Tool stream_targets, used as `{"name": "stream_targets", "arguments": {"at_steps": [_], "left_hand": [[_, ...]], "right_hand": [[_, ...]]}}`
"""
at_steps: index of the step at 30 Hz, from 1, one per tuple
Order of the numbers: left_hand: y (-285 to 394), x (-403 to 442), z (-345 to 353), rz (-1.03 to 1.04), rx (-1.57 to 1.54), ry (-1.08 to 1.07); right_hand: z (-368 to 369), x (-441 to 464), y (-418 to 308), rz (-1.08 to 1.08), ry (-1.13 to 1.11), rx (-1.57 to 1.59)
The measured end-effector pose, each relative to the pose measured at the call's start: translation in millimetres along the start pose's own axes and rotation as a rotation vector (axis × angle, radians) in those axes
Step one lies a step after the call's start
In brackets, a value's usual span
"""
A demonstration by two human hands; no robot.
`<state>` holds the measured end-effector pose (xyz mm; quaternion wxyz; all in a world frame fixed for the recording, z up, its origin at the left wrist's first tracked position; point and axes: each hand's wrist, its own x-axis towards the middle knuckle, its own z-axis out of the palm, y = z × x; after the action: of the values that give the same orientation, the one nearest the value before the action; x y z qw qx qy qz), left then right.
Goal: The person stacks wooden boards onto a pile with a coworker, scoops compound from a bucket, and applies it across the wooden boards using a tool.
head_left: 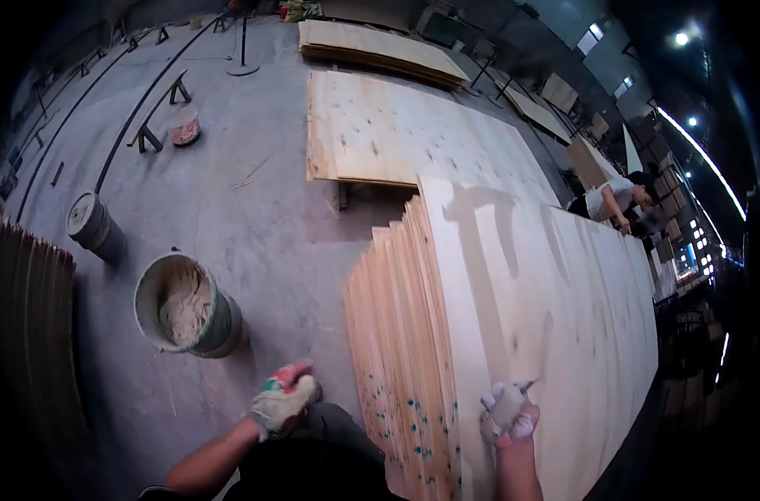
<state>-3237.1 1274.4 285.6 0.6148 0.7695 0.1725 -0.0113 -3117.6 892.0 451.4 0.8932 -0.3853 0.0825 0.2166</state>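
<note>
My right hand, in a whitish glove, is closed round a small putty knife; just its dark tip shows past the fingers. It is over the top plywood sheet of a tall stack, where tan filler streaks run along the face. Off the stack's left side, my left hand wears a soiled glove with red and green patches. Its fingers are curled and slightly blurred, and what they hold, if anything, is hidden. Beyond it on the floor stands a bucket with beige filler paste inside.
Another bucket stands left, near stacked sheets. Farther off are a red-and-white pail beside a low trestle and more plywood stacks. A co-worker leans over the stack's far right edge.
</note>
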Motion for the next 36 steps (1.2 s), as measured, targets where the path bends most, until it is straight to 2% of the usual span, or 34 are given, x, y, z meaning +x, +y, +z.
{"name": "stream_targets", "arguments": {"at_steps": [3,4,5,7,8,9,11,12,14,16,19,20,22,25,27,29,32,33,34,35,36], "left_hand": [[-1,53,-57,-0.115,-0.254,0.218],[-2,71,-78,-0.129,-0.249,0.247],[-6,93,-102,-0.139,-0.242,0.273],[-42,139,-141,-0.076,-0.120,0.357],[-75,164,-155,-0.088,-0.211,0.402],[-87,187,-170,-0.089,-0.207,0.392],[-98,238,-208,-0.169,-0.465,0.453],[-115,267,-228,-0.167,-0.354,0.442],[-89,326,-261,-0.167,-0.340,0.450],[-61,393,-288,-0.141,-0.395,0.482],[17,480,-327,-0.070,-0.315,0.387],[42,509,-336,-0.036,-0.414,0.354],[74,572,-365,0.012,-0.290,0.273],[72,676,-407,0.106,-0.157,0.196],[62,746,-438,0.099,-0.244,0.289],[29,805,-479,0.019,-0.275,0.316],[-63,855,-565,-0.369,-0.234,0.353],[-97,858,-603,-0.495,-0.260,0.336],[-117,849,-628,-0.665,-0.325,0.460],[-136,840,-653,-0.822,-0.402,0.607],[-199,808,-699,-0.993,-0.394,0.575]], "right_hand": [[53,100,0,0.078,-0.045,0.059],[68,134,4,0.131,-0.181,0.147],[82,164,8,0.135,-0.180,0.146],[113,222,19,0.140,-0.129,0.043],[131,249,26,0.131,-0.129,0.048],[150,272,33,0.129,-0.061,-0.005],[186,316,48,0.111,0.014,-0.050],[203,336,58,0.098,0.049,-0.036],[226,383,78,0.080,0.075,-0.021],[240,441,106,0.220,-0.281,0.467],[299,508,136,0.166,-0.173,0.570],[307,534,145,0.144,-0.156,0.599],[312,596,163,0.233,-0.063,0.637],[334,695,181,0.248,-0.077,0.706],[352,763,185,0.250,-0.043,0.693],[360,832,194,0.210,-0.072,0.648],[384,935,195,0.170,-0.051,0.635],[397,967,197,0.130,-0.041,0.664],[406,997,199,0.090,0.093,0.627],[420,1021,196,0.110,0.101,0.626],[434,1047,189,0.095,0.078,0.625]]}}
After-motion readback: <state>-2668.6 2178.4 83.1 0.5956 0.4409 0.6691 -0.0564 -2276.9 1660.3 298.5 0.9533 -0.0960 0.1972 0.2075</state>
